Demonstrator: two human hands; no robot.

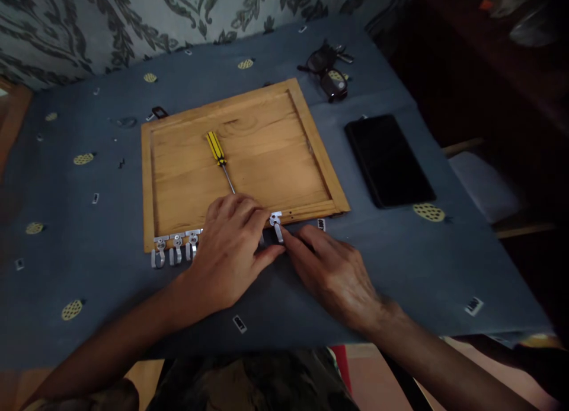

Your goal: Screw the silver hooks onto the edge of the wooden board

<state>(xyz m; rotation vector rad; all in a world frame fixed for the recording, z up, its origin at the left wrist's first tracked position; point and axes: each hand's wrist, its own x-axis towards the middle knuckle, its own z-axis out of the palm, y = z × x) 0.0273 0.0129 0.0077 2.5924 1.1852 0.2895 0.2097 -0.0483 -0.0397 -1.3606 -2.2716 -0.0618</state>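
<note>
A framed wooden board (240, 138) lies on the table, with a row of silver metal hooks (178, 242) along its near edge. My left hand (235, 245) is curled over that edge, its fingers pressed down on the hook rail and its thumb stretched toward the right end. It hides the middle hooks. The end hook (276, 224) shows between the two hands, and my right hand (331, 269) grips it with thumb and fingers. On the board lies a screwdriver (216, 150) with a yellow and black handle, its tip close to my left fingers.
A black tablet or phone in a case (391, 162) lies right of the board. Dark sunglasses (326, 73) sit behind it, with keys (344, 54) alongside. Small dark screws (121, 163) are scattered on the blue tablecloth (111, 221) at left. A patterned wall stands at the back.
</note>
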